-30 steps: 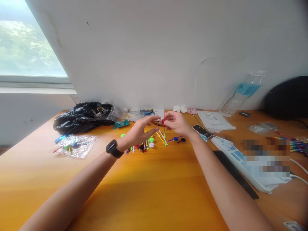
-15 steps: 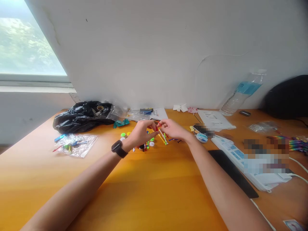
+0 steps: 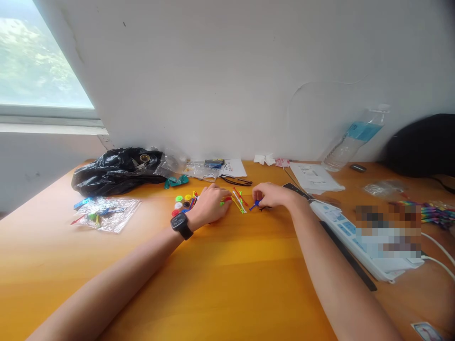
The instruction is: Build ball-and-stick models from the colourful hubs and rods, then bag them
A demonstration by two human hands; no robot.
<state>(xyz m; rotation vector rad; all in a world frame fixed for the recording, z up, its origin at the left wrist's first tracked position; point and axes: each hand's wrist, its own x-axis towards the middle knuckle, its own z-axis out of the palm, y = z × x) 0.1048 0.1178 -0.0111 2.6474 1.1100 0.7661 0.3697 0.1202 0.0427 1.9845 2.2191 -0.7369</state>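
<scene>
Left hand (image 3: 211, 204) curled over coloured pieces (image 3: 178, 205) on table (image 3: 227, 279), right hand (image 3: 273, 194) fingers-down at blue piece (image 3: 256, 202), can't tell if either's pinching; watch (image 3: 179, 221), bottle label (image 3: 364, 131), paper (image 3: 314, 176) text unreadable.

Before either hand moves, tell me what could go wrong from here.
The left hand covers part of the cluster of small discs, so it might scatter the pieces hidden beneath it.
The right hand is at the blue piece, with a black piece close by; it could drag that one along.
The glasses lie just beyond both hands, so a forward reach may knock them.
</scene>
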